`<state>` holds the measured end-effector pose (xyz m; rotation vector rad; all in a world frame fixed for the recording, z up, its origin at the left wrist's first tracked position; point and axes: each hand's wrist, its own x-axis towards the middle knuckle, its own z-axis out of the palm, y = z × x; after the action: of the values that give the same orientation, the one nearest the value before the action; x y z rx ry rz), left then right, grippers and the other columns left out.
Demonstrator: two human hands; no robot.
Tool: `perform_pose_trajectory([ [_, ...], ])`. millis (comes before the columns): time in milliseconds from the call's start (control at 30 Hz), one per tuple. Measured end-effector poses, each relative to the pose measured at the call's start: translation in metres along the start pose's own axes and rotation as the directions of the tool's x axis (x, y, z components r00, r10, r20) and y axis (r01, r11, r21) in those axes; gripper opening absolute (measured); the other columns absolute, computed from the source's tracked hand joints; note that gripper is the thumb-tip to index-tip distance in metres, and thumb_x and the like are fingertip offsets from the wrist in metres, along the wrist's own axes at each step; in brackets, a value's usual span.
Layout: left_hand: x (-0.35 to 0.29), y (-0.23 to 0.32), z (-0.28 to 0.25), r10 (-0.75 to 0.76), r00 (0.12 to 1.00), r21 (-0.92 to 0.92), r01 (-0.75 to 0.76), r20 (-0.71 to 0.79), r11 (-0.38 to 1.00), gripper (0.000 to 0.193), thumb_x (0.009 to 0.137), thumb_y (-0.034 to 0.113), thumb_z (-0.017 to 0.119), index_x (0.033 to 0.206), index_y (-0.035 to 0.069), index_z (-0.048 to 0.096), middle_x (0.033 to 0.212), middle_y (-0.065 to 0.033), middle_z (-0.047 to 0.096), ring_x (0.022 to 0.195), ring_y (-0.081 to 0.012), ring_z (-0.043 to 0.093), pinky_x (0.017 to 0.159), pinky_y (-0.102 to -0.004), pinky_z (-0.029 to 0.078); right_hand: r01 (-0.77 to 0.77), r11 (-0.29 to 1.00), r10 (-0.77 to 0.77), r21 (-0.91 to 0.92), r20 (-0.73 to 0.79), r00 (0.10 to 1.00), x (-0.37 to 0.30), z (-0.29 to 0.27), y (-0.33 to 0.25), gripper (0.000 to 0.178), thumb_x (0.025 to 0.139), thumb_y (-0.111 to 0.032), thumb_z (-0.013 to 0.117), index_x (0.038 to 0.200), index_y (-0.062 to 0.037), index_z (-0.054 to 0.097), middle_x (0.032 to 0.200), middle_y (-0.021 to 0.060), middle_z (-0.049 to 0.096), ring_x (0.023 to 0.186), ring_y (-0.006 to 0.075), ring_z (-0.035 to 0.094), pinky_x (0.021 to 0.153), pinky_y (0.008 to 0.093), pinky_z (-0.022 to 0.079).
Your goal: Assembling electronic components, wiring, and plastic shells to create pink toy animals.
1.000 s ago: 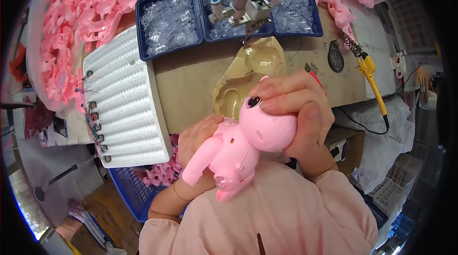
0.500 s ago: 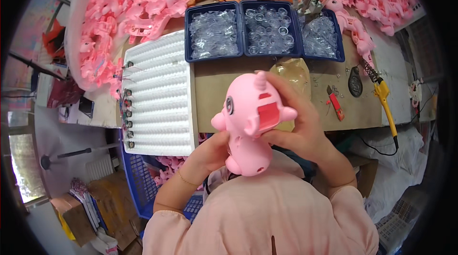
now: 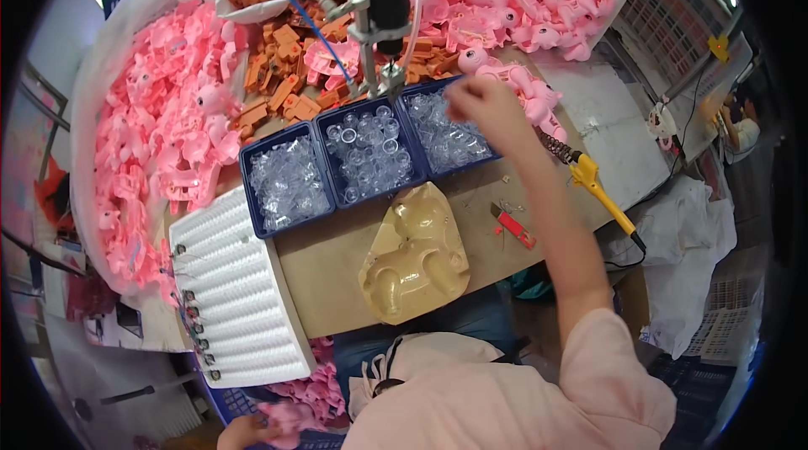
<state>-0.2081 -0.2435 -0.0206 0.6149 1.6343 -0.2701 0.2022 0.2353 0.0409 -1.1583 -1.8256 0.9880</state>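
1. Pink shells crowd the far side of the bench [image 3: 320,282], and we have two hands working far apart: one out over the bins, one low by the floor basket.
2. Right hand [image 3: 486,111] now, arm stretched across the bench's right half, hanging above the right-hand blue bin [image 3: 460,170]. Fingers are curled in toward the thumb; whether they pinch anything, I can't tell from here.
3. Clear plastic parts [image 3: 459,147] lie beneath that hand and toward the near rim of its bin, jumbled, with no common long axis. This hand is plainly the nearer one to them.
4. Down beyond the bench's near-left corner, it's the left hand [image 3: 244,431], fingers touching a pink toy [image 3: 290,420] at the blue basket [image 3: 229,402]. Blur and a cut-off view hide how tightly they close.
5. That toy sits just to the right of the left fingers, its long axis seemingly running off sideways from them; more pink toys [image 3: 324,391] lie beside it in the basket.
6. Between the two hands, at the bench's near edge, rests the hollowed tan cradle [image 3: 412,273], unoccupied and touched by neither.
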Motion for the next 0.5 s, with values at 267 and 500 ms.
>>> perform_pose_trajectory([
  [267,-0.025,0.207,-0.093,0.795,0.577,0.176,-0.816,0.186,0.551,0.032,0.08,0.014,0.068,0.108,0.0,0.063,0.104,-0.0092,0.066,0.099,-0.0176,0.061,0.09,-0.0312,0.045,-0.072,0.658,0.147,-0.749,0.035,0.988,0.171,-0.189,0.244,0.032,0.073,-0.03,0.055,0.088,-0.0051,0.068,0.091,0.0217,0.065,0.083,0.0326,0.065,0.069,0.0425,0.05],
  [500,0.079,0.369,-0.208,0.865,0.125,0.599,-0.672,-0.487,0.435,0.028,0.081,0.021,0.058,0.101,0.003,0.064,0.087,-0.0153,0.065,0.081,-0.0274,0.063,0.072,-0.0359,0.048,-0.254,0.295,0.367,-0.921,-0.136,0.92,0.155,-0.018,0.138,0.064,0.086,-0.041,0.051,0.137,-0.0084,0.034,0.114,0.0148,0.06,0.104,0.0314,0.058,0.089,0.0451,0.044],
])
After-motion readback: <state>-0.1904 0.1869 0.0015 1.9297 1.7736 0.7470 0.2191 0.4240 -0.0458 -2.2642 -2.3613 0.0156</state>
